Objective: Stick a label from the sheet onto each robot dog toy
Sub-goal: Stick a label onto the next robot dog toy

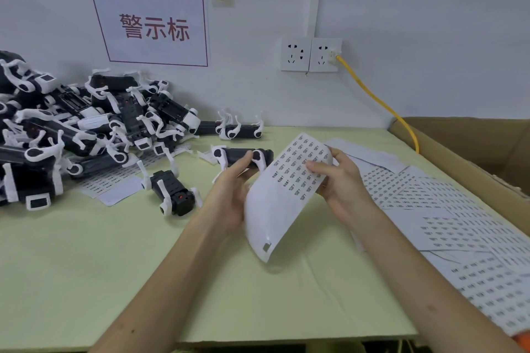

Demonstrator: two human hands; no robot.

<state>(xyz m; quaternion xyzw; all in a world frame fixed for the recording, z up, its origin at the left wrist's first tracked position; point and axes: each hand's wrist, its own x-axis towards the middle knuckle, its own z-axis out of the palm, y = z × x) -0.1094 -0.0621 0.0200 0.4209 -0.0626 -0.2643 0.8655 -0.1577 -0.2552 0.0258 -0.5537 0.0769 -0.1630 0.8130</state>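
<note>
Fingers [312,166] of the right hand [341,183] are pinching at a label on the curled sheet [282,195] while the left hand [229,192] is clutching a toy dog [243,156] above the bench [114,252], needing a clean peel next.

Bright, even light; soft shadows; edges bowed; label print perhaps too blurred

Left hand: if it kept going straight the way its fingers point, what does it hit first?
The left hand already grips a toy dog. Straight on, up and away, the next thing is probably the toy lying by the wall; depth is unclear.
</note>
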